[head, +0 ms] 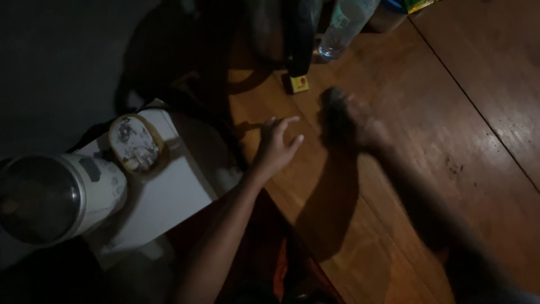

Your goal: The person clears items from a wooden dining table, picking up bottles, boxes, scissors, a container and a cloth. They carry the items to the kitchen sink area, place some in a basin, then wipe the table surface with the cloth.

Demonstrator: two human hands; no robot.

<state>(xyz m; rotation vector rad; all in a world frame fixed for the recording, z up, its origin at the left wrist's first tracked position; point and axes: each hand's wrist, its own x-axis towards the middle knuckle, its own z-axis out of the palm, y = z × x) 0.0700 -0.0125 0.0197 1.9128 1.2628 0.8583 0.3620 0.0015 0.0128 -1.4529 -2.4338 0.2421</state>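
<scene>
Nearest, a white canister [53, 197] is seen on a white box [163, 191]; the left hand [275, 147] is spread over the wooden table [450, 112]; the blurred right hand's [349, 121] state cannot be told.

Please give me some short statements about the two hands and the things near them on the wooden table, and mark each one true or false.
1. The left hand is spread open over the brown wooden table, holding nothing. True.
2. The right hand is sharp and clearly grips a red cup. False: it is motion-blurred and dark, and no cup is seen.
3. A small yellow box lies on the table beyond the hands. True.
4. The clear plastic bottle lies between the two hands. False: it is at the far table edge.
5. A white cylindrical container with a dark opening sits at the left. True.
</scene>
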